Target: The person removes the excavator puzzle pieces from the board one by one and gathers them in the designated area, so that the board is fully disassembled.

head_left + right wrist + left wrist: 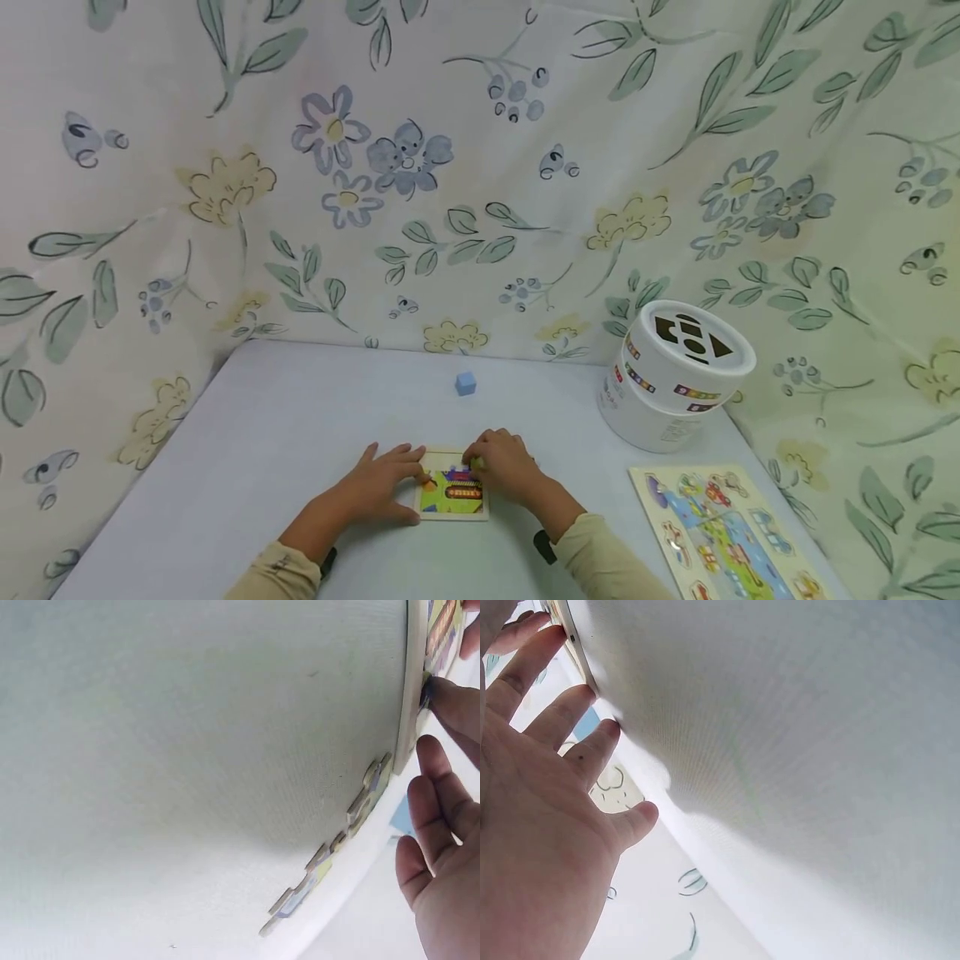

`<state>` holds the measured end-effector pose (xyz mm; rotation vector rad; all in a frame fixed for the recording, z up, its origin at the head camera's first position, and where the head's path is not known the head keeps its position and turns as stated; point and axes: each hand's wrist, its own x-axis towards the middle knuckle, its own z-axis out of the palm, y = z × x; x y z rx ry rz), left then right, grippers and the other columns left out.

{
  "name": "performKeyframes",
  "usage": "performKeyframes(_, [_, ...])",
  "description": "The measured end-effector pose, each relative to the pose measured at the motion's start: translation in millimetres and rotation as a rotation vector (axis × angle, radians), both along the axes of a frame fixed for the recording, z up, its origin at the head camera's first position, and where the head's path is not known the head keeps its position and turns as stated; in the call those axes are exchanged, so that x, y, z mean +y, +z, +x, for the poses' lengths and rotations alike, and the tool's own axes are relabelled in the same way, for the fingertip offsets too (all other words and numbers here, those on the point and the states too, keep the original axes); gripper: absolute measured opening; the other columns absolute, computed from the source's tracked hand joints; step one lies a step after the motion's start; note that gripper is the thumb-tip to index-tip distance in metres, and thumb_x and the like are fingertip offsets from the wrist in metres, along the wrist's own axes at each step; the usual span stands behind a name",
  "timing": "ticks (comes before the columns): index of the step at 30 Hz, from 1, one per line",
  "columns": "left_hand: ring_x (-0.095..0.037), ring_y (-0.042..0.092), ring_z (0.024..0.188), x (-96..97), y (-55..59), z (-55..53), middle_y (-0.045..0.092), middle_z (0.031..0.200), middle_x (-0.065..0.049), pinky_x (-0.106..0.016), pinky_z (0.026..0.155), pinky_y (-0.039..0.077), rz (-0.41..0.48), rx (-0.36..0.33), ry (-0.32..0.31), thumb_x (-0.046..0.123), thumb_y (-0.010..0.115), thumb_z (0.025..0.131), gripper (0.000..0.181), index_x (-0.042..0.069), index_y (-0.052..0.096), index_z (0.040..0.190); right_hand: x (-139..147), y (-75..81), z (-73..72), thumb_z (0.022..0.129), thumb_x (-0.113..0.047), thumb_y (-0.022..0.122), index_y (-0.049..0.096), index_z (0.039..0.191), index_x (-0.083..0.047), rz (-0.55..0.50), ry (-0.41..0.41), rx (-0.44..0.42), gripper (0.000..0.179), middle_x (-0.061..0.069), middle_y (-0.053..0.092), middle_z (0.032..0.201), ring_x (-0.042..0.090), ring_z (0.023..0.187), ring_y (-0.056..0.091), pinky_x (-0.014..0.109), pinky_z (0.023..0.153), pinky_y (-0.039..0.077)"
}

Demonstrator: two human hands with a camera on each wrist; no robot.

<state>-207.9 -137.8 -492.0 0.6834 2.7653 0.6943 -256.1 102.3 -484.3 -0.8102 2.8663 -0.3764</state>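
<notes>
A small framed jigsaw puzzle [442,505], with a colourful picture of an orange-tracked vehicle on green, lies flat on the white table. My left hand [378,485] rests along its left side, fingers spread and fingertips at the frame. Across the upper right corner of the board reaches my right hand [508,468], its thumb and fingers pinching a yellow-green puzzle piece [477,463]. Most of that piece is hidden by the fingers. Loose jigsaw pieces [369,791] lie beside the board in the right wrist view, close to the right fingers.
Behind the puzzle sits a small blue cube [466,384]. A white round tub [652,408] with a shape-cutout lid stands at the back right. In front of it lies a larger picture board [678,533]. Floral cloth [450,208] hangs behind the table.
</notes>
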Motion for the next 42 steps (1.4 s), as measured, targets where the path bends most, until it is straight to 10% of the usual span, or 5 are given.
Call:
performKeyframes(12, [-0.035, 0.033, 0.142, 8.6, 0.3, -2.9, 0.045, 0.15, -0.007, -0.074, 0.108, 0.01, -0.005, 0.011, 0.0, 0.046, 0.082, 0.072, 0.046, 0.025, 0.069, 0.111, 4, 1.9, 2.2, 0.087, -0.02, 0.073, 0.07, 0.093, -0.023, -0.055, -0.075, 0.028, 0.008, -0.003, 0.065, 0.106, 0.018, 0.102, 0.055, 0.041, 0.088, 0.044])
performKeyframes(24, [-0.035, 0.031, 0.143, 7.2, 6.1, 3.4, 0.044, 0.15, -0.006, -0.072, 0.11, 0.008, -0.019, -0.002, 0.044, 0.041, 0.084, 0.071, 0.046, 0.024, 0.07, 0.111, 65, 12.4, -25.4, 0.096, -0.009, 0.059, 0.066, 0.11, -0.006, -0.555, -0.315, -0.321, 0.016, 0.003, 0.067, 0.106, 0.016, 0.093, 0.06, 0.033, 0.08, 0.052])
performKeyframes(30, [-0.034, 0.031, 0.143, 2.8, 7.4, 4.4, 0.045, 0.15, -0.006, -0.071, 0.11, 0.009, -0.036, 0.014, 0.06, 0.042, 0.085, 0.07, 0.045, 0.024, 0.07, 0.109, 113, 1.9, -31.1, 0.094, -0.006, 0.058, 0.069, 0.107, -0.004, -0.564, -0.468, -0.356, 0.017, 0.005, 0.067, 0.103, 0.016, 0.09, 0.058, 0.032, 0.079, 0.05])
performKeyframes(42, [-0.035, 0.032, 0.143, 5.4, -1.3, -0.1, 0.045, 0.15, -0.006, -0.072, 0.11, 0.008, -0.015, -0.001, 0.049, 0.044, 0.085, 0.068, 0.045, 0.026, 0.069, 0.106, 121, -7.4, -24.7, 0.093, -0.007, 0.06, 0.069, 0.106, -0.007, -0.479, -0.473, -0.378, 0.015, 0.002, 0.066, 0.101, 0.016, 0.089, 0.056, 0.034, 0.082, 0.05])
